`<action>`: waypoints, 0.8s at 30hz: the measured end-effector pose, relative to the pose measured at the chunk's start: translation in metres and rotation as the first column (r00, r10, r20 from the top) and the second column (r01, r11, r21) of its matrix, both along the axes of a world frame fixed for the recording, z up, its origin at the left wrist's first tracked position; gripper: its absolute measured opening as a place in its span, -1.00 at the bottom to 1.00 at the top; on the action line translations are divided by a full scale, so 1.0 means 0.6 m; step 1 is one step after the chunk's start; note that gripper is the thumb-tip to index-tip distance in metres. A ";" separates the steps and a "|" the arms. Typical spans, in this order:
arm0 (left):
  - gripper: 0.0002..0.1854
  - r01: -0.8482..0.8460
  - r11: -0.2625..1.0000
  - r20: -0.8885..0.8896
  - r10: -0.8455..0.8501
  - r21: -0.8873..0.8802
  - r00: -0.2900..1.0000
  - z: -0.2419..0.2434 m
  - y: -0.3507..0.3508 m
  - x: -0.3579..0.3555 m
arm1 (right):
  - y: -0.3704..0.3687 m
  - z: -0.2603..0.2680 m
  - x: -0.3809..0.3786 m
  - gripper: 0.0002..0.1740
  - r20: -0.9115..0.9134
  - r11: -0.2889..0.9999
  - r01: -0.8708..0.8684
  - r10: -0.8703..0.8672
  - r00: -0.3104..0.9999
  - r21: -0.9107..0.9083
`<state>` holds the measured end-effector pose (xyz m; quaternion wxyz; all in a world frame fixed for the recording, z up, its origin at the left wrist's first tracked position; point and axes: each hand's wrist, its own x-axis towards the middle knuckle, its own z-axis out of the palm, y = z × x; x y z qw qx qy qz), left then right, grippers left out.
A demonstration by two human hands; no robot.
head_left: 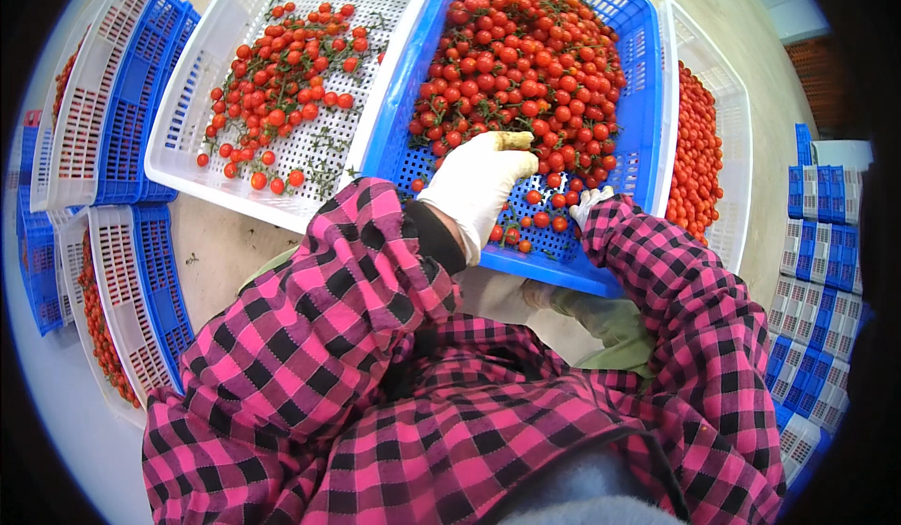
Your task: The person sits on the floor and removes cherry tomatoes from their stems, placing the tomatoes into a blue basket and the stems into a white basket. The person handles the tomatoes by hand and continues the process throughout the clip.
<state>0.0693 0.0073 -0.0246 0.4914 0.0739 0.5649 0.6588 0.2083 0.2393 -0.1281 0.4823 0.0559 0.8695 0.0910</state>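
My left hand, in a white glove with stained fingertips, reaches over the near part of a blue plastic crate. Its fingers lie against the front of a heap of cherry tomatoes, many still on green stems. Whether it grips any is hidden under the palm. By the crate's near right side, my right hand is also gloved and mostly covered by its checked sleeve. Its fingertips are beside a few loose tomatoes on the perforated crate floor; what they hold cannot be made out.
Left of the blue crate, a white crate holds a smaller pile of tomatoes and green stem scraps. Another white crate at right contains tomatoes. Stacked crates stand at far left and far right.
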 end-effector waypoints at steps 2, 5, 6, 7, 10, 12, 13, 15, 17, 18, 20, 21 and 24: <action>-0.57 -0.020 1.000 0.033 0.020 -0.002 0.999 0.002 -0.002 -0.001 | 0.001 -0.006 0.009 -0.61 0.015 1.000 -0.005 0.005 1.000 0.008; -0.58 -0.025 1.000 0.021 0.025 0.001 0.999 0.007 -0.005 -0.004 | -0.005 -0.005 0.013 -0.59 0.014 1.000 -0.001 0.001 1.000 0.018; -0.59 -0.020 1.000 0.021 0.020 0.012 1.000 0.008 -0.006 -0.004 | -0.008 -0.003 0.014 -0.59 0.011 1.000 0.002 -0.002 1.000 0.020; -0.59 -0.016 1.000 0.018 0.016 0.022 1.000 0.009 -0.007 -0.005 | -0.011 -0.001 0.012 -0.59 0.007 1.000 0.007 -0.007 1.000 0.024; -0.60 -0.020 1.000 0.028 0.020 0.021 0.999 0.011 -0.009 -0.003 | -0.018 0.006 0.010 -0.57 -0.024 0.999 0.036 -0.036 0.999 0.024; -0.60 -0.031 0.999 0.038 0.030 0.030 0.999 0.011 -0.010 -0.001 | -0.019 0.007 0.011 -0.56 -0.057 0.997 0.075 -0.074 0.996 0.018; -0.60 -0.040 0.998 0.056 0.037 0.040 0.998 0.011 -0.009 -0.001 | -0.020 0.004 0.014 -0.56 -0.085 0.993 0.120 -0.120 0.989 -0.003; -0.60 -0.049 0.997 0.074 0.045 0.056 0.996 0.010 -0.007 -0.001 | -0.016 -0.011 0.019 -0.55 -0.175 0.969 0.230 -0.242 0.954 -0.087; -0.60 -0.047 0.996 0.062 0.042 0.073 0.997 0.010 -0.005 -0.001 | -0.016 -0.039 0.032 -0.48 -0.251 0.868 0.414 -0.480 0.840 -0.273; -0.60 -0.034 0.998 0.040 0.032 0.054 0.999 0.009 -0.005 -0.002 | -0.017 -0.060 0.038 -0.49 -0.314 0.871 0.389 -0.475 0.822 -0.300; -0.60 -0.010 1.000 -0.037 0.010 0.014 0.999 0.008 -0.004 -0.003 | -0.016 -0.100 0.053 -0.51 -0.444 0.864 0.331 -0.485 0.754 -0.380; -0.60 -0.004 1.000 -0.007 0.004 0.028 1.000 0.007 -0.004 -0.003 | -0.014 -0.121 0.057 -0.52 -0.529 0.852 0.239 -0.485 0.697 -0.466; -0.61 -0.007 0.999 0.040 0.005 0.043 0.999 0.004 -0.005 -0.002 | -0.010 -0.159 0.065 -0.50 -0.505 0.802 0.302 -0.569 0.649 -0.516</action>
